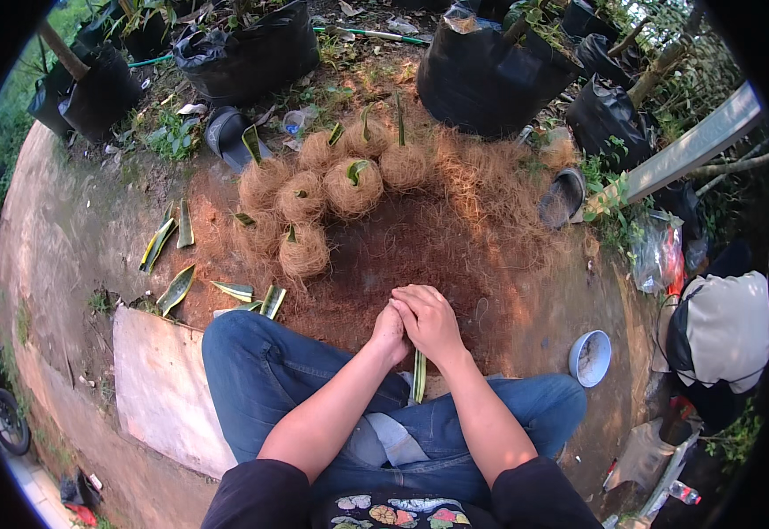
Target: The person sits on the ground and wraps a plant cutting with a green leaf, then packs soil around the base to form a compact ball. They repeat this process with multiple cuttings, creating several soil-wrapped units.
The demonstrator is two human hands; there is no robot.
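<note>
My left hand (391, 330) and my right hand (429, 319) are clasped together above dark red-brown soil (384, 251). Whether anything lies between the palms is hidden. Just below them a variegated snake plant leaf piece (419, 377) sticks out, pointing towards my lap. Beyond my hands stand several balls of brown coconut fibre (353, 188), each with a green leaf piece poking from its top. Loose coconut fibre (484, 178) is heaped to their right. More cut snake plant leaves (177, 289) lie on the ground at the left, some close to my knee.
Black plant bags (490, 76) line the far edge. Dark sandals (563, 197) lie beside the fibre and behind the balls. A blue bowl (589, 358) sits by my right knee, a pale board (159, 390) by my left. A metal bar (682, 149) slants at the right.
</note>
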